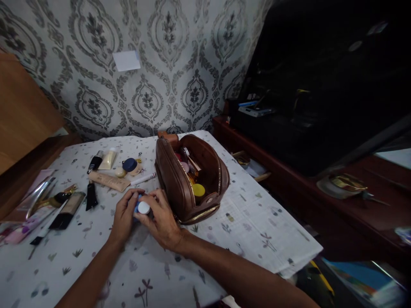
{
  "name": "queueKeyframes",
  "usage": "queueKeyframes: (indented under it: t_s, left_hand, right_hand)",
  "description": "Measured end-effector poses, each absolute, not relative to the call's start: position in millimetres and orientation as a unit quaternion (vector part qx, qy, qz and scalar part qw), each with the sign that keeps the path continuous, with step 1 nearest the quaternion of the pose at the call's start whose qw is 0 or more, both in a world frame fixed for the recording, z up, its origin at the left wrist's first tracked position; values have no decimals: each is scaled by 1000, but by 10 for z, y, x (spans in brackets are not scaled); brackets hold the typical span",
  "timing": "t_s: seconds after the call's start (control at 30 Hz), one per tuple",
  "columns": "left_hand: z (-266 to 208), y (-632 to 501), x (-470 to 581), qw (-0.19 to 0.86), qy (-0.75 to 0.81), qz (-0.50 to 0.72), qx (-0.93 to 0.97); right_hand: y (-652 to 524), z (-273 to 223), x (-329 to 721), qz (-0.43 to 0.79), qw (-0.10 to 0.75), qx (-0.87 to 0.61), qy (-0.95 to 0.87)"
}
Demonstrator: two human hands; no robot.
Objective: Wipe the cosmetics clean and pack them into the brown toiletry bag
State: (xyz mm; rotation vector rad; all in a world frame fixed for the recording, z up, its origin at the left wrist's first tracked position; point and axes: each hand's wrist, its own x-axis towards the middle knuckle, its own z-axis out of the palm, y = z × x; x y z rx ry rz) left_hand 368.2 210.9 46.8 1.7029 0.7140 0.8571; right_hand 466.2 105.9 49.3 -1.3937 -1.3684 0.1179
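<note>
Beneath the brown bag (173, 184), a printed tablecloth (250, 231) is spreading out; the bag is standing unzipped. Just left of the bag, the right hand (162, 222) and left hand (124, 214) are closing around one small item, while a beige tube (109, 180) is lying farther left. Between their fingers, beside the bag, they are gripping a white-capped container (144, 208), apparently handling it as the present step; the next move is probably calling for a steady two-handed hold.

No lettering or numbers can be read; the pale round mark (355, 45) on the large black panel (308, 77), upper right of the frame, is too blurred.
</note>
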Motion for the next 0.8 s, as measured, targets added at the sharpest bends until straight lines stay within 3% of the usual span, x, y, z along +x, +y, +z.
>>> queueKeyframes:
  t_s: [0.37, 0.8]
  left_hand:
    - [426, 2193, 3708, 478, 280, 359, 751]
    - [637, 2680, 3615, 349, 331, 416, 772]
  right_hand:
    - [1057, 482, 4728, 76, 577, -547, -601]
    - [1064, 475, 4697, 72, 593, -539, -593]
